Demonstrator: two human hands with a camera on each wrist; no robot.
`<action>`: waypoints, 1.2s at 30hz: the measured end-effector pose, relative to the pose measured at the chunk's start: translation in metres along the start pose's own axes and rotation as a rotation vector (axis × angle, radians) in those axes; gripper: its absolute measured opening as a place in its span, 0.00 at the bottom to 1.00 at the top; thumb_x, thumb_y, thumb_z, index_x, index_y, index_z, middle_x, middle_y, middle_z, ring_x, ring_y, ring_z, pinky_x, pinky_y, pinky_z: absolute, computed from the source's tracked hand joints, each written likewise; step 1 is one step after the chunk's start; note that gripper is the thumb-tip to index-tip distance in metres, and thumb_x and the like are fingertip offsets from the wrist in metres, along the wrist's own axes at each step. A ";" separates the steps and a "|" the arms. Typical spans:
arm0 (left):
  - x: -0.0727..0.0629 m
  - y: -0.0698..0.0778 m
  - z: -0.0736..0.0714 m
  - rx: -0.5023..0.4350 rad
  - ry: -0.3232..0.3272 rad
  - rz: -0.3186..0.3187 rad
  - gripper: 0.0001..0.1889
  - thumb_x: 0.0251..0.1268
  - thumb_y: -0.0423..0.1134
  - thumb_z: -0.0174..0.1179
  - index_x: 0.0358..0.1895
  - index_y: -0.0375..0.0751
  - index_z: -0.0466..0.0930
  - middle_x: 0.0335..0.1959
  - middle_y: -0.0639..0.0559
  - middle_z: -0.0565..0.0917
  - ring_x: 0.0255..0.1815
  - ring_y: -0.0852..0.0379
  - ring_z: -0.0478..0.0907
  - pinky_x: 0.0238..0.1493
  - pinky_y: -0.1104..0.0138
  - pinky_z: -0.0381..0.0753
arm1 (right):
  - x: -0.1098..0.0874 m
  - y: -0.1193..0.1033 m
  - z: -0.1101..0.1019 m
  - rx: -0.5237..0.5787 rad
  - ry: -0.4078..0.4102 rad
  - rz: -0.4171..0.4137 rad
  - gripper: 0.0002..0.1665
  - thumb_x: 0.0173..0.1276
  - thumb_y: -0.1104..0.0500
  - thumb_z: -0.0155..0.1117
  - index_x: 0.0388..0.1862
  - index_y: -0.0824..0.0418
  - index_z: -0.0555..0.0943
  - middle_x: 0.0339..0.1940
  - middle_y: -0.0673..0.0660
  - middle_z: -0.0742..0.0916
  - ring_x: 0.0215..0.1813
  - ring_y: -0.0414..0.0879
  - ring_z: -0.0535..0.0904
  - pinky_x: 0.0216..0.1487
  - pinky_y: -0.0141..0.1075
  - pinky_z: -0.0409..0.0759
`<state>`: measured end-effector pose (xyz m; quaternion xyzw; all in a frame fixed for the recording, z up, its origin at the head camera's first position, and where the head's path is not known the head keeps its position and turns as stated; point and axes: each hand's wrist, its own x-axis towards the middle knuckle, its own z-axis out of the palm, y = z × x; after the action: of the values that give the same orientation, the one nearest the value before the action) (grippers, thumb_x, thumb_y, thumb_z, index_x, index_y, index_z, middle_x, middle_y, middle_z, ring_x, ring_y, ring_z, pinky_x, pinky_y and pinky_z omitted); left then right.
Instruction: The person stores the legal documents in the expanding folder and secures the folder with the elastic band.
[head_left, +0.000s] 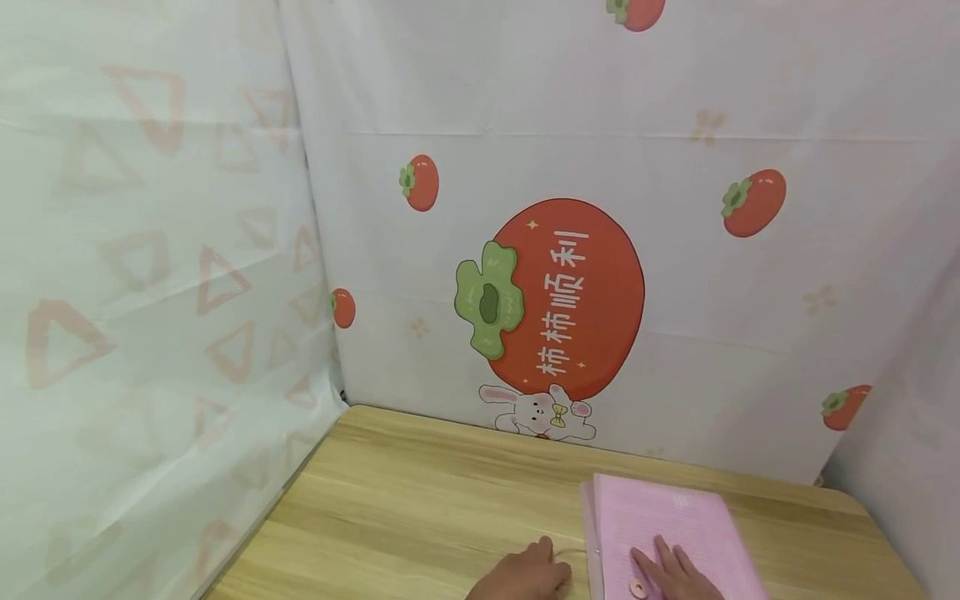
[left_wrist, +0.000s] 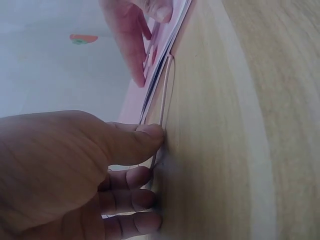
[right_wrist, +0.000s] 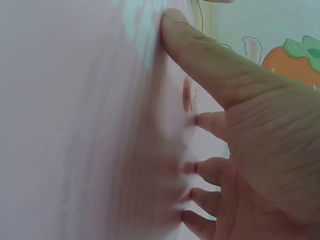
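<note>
A pink folder (head_left: 660, 508) with a round button (head_left: 638, 588) on its cover lies on the right part of the table. From its left edge runs a thin cord (left_wrist: 165, 90), pulled out to the left. My left hand (head_left: 527, 575) pinches this cord between thumb and fingers, low over the tabletop beside the folder. My right hand (head_left: 678, 577) rests on the cover with its fingers spread, close to the button. In the right wrist view the thumb (right_wrist: 192, 42) and fingertips press down on the pink surface.
The wooden table (head_left: 420, 492) reaches back to a white curtain (head_left: 405, 92) printed with red persimmons and a rabbit. Another pale curtain (head_left: 150, 292) with triangle shapes hangs along the left edge. A pale wall panel (head_left: 922, 417) stands at the right.
</note>
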<state>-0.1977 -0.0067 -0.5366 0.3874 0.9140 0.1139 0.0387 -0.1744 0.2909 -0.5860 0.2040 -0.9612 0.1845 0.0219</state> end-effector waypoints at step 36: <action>0.009 0.011 -0.009 -0.070 0.095 0.187 0.10 0.70 0.43 0.68 0.51 0.58 0.83 0.41 0.69 0.70 0.36 0.75 0.65 0.34 0.84 0.67 | -0.009 -0.002 0.009 0.074 0.046 0.101 0.41 0.59 0.32 0.70 0.73 0.29 0.73 0.69 0.78 0.72 0.66 0.84 0.65 0.56 0.81 0.61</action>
<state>-0.1981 0.0053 -0.5253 0.4637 0.8701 0.1671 -0.0018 -0.1651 0.2896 -0.5950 0.1517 -0.9620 0.2254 0.0270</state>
